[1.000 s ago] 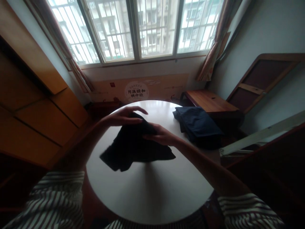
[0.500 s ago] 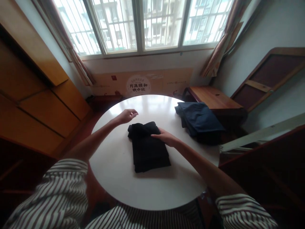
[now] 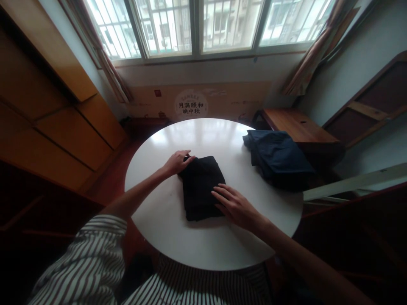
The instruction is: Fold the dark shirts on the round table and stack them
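Note:
A folded black garment [image 3: 202, 186] lies on the white round table [image 3: 152, 190] in front of me; its exact kind cannot be made out. At its far left corner rests my left hand [image 3: 178, 162], thumb and fingers apart with a small gap between them. My right hand [image 3: 233, 204] lies over the garment's right edge, fingers stretched out and spread on the cloth. Farther right, a pile of folded dark blue and black clothes [image 3: 278, 154] hangs partly over the table's edge, touched by neither hand.
Beyond the table stands a low wooden table [image 3: 299, 123] at the back right. Wooden cabinets [image 3: 73, 127] line the left side. A barred window [image 3: 229, 25] with curtains is ahead, above a printed banner [image 3: 219, 99]. A pale rail [image 3: 356, 182] runs at the right.
The bunched far end of the garment now lies flatter. My left hand has come down to its far left corner, and my right hand has slid nearer along the right edge.

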Available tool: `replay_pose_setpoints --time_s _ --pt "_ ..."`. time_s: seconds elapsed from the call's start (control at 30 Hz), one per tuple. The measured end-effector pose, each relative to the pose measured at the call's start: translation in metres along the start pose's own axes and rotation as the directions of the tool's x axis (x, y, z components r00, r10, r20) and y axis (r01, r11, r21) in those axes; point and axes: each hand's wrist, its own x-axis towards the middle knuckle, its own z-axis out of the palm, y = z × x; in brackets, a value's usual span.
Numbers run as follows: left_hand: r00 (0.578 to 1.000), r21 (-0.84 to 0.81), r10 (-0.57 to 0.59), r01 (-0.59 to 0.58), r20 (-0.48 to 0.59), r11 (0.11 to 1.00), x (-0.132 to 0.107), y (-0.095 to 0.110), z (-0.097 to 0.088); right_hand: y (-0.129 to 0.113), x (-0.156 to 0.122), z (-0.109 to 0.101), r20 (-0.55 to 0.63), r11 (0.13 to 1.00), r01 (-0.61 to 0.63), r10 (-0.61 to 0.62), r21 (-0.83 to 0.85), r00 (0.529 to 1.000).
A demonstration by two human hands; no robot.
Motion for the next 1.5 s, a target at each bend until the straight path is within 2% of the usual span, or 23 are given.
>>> replay_pose_setpoints --time_s 0.1,0.2,0.27,0.37,0.43,0.5,0.6,0.7,0.73,0.8,0.87,0.97,1.07,1.13,1.2,1.3,1.37,1.4,1.43,1.5 --pt "0.998 -0.037 -0.064 0.063 -0.011 0.997 0.016 -0.003 0.001 -0.001 0.001 -0.002 -0.031 0.998 -0.028 0.030 0.061 0.999" --pt "0.996 -0.146 -0.088 0.087 -0.003 0.985 0.013 -0.007 -0.005 -0.001 0.009 -0.012 -0.009 0.989 -0.060 0.062 0.136 0.998" --pt "0.993 -0.224 -0.121 0.119 0.005 0.967 0.007 -0.011 -0.010 0.008 0.026 -0.020 0.008 0.976 -0.104 0.104 0.190 0.994" --pt "0.990 -0.291 -0.134 0.144 0.052 0.946 -0.001 -0.017 -0.012 0.042 0.069 -0.026 -0.086 0.949 -0.224 0.248 0.223 0.965" --pt "0.986 -0.320 -0.152 0.166 0.067 0.933 -0.003 -0.021 -0.009 0.072 0.101 -0.023 -0.160 0.905 -0.349 0.392 0.241 0.906" --pt "0.981 -0.362 -0.182 0.191 0.058 0.912 -0.002 -0.025 -0.004 0.098 0.128 -0.015 -0.100 0.844 -0.451 0.495 0.291 0.863" --pt "0.978 -0.427 -0.200 0.206 0.060 0.880 0.005 -0.029 0.001 0.122 0.147 0.000 0.005 0.810 -0.473 0.503 0.348 0.865" --pt "0.979 -0.346 -0.204 0.201 0.029 0.917 0.009 -0.024 0.001 0.128 0.146 0.011 -0.031 0.805 -0.459 0.506 0.375 0.862" --pt "0.983 -0.273 -0.182 0.168 -0.028 0.947 0.007 -0.018 -0.001 0.129 0.143 0.013 -0.059 0.804 -0.458 0.515 0.379 0.855" --pt "0.983 -0.095 -0.065 0.049 -0.169 0.994 -0.007 0.001 -0.006 0.129 0.138 0.016 -0.104 0.809 -0.444 0.517 0.386 0.850" --pt "0.970 0.039 0.094 -0.087 -0.225 0.995 -0.032 0.025 -0.009 0.129 0.135 0.015 -0.120 0.818 -0.417 0.496 0.397 0.860" --pt "0.968 0.097 0.248 -0.243 -0.043 0.965 -0.079 0.062 -0.006 0.127 0.140 0.014 -0.100 0.847 -0.315 0.391 0.428 0.915" --pt "0.958 0.199 0.268 -0.284 0.101 0.938 -0.113 0.082 0.007 0.127 0.152 0.016 -0.039 0.861 -0.195 0.241 0.469 0.970" --pt "0.959 0.271 0.237 -0.272 0.155 0.923 -0.123 0.084 0.016 0.128 0.159 0.020 -0.018 0.856 -0.174 0.209 0.486 0.978" --pt "0.934 0.309 0.284 -0.341 0.217 0.888 -0.125 0.081 0.023 0.129 0.164 0.024 -0.035 0.853 -0.180 0.225 0.490 0.974" --pt "0.827 0.318 0.493 -0.561 0.272 0.765 -0.126 0.076 0.028 0.130 0.166 0.031 -0.086 0.854 -0.193 0.266 0.482 0.960" --pt "0.757 0.329 0.598 -0.653 0.264 0.682 -0.127 0.076 0.028 0.130 0.166 0.034 -0.108 0.859 -0.203 0.284 0.470 0.953" --pt "0.737 0.336 0.626 -0.674 0.254 0.658 -0.127 0.076 0.027 0.128 0.165 0.035 -0.114 0.863 -0.205 0.287 0.462 0.951" --pt "0.732 0.344 0.637 -0.678 0.242 0.649 -0.127 0.077 0.027 0.126 0.164 0.034 -0.120 0.868 -0.204 0.287 0.452 0.950" --pt "0.763 0.362 0.608 -0.642 0.219 0.676 -0.127 0.078 0.025 0.119 0.159 0.029 -0.142 0.883 -0.192 0.275 0.428 0.951"
